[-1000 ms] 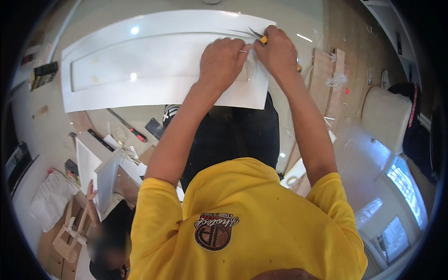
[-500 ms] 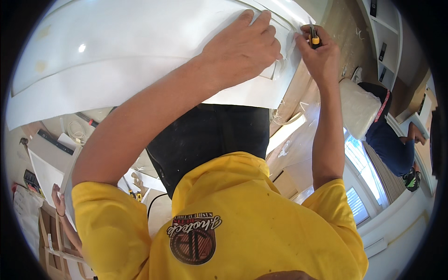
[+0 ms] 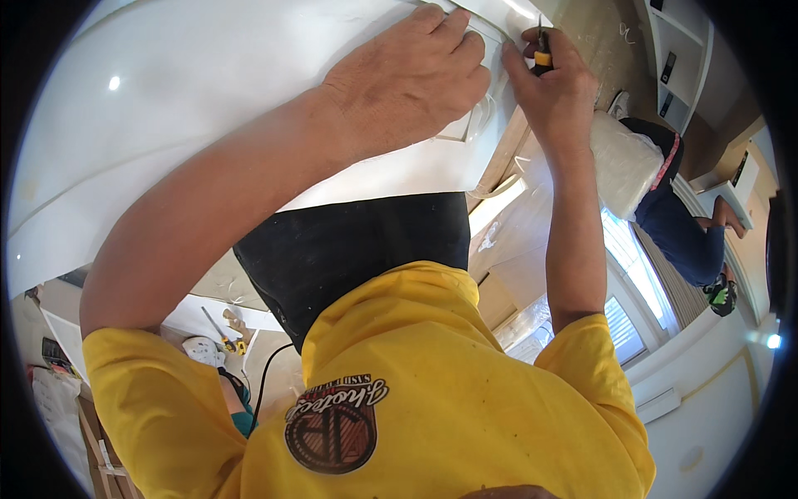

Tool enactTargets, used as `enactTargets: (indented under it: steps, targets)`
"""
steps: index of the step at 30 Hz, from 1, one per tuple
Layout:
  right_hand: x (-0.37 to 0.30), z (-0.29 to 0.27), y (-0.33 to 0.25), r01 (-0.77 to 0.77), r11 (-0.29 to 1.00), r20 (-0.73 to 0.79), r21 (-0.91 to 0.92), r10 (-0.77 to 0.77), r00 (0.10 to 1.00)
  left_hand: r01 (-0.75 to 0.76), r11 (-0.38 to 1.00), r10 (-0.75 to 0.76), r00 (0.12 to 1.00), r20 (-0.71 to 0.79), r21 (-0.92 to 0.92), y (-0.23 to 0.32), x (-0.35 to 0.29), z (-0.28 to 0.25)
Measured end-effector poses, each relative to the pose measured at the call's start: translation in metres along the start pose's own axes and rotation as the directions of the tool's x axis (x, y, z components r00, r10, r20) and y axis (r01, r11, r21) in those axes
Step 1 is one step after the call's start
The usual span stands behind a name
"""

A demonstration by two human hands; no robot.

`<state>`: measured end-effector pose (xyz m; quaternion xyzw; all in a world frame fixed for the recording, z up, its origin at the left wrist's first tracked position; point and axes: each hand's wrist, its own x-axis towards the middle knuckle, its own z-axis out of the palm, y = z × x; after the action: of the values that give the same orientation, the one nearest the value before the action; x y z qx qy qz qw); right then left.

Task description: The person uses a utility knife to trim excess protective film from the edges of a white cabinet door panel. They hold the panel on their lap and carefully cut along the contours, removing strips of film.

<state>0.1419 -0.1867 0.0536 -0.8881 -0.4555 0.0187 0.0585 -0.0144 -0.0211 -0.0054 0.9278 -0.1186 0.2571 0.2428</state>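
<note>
A white panel with a groove lies in front of me at the top left. My left hand rests on it, fingers bent and closed at the far right part of the panel; what they pinch, if anything, is hidden. Beside these fingers a thin pale strip curls over the panel's right end. My right hand is closed around a utility knife with a black and yellow handle, its blade pointing up and away from me. The right thumb is close to the panel's edge, near the left fingertips.
To the right, a person in dark blue clothes is beside a plastic-wrapped block. White shelving stands at the far right. Hand tools with yellow handles lie at lower left, near another person's teal garment.
Both my hands have shifted slightly left and away from me, the knife still in the right one. Another person's raised hand at lower left is out of sight; a teal garment shows there.
</note>
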Motion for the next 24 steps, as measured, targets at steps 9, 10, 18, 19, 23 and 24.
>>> enactTargets:
  steps: [9,10,18,19,23,24]
  targets:
    - [0.001,-0.021,0.002,-0.059,0.996,0.123,0.071,0.05,0.991,-0.026,1.0,0.026,1.0,0.007,0.007,-0.001,-0.012,0.008]
    - [0.003,-0.024,0.0,0.076,0.997,0.098,-0.01,-0.075,0.992,0.027,1.0,-0.027,0.999,0.029,-0.001,0.002,-0.011,0.008]
    - [0.017,-0.012,0.001,0.353,0.934,0.051,0.059,-0.356,0.933,0.382,0.924,-0.374,0.896,-0.238,-0.015,0.047,-0.001,0.031]
    - [0.02,-0.012,0.006,0.37,0.927,0.07,0.064,-0.374,0.925,0.407,0.913,-0.402,0.89,-0.213,-0.02,0.05,-0.001,0.032]
    - [0.028,-0.021,0.009,0.304,0.94,0.124,0.154,-0.324,0.938,0.467,0.884,-0.464,0.875,-0.137,-0.007,0.055,-0.001,0.03]
    - [0.027,-0.024,0.008,0.256,0.947,0.132,0.193,-0.284,0.95,0.471,0.882,-0.467,0.875,-0.127,0.005,0.055,0.0,0.03]
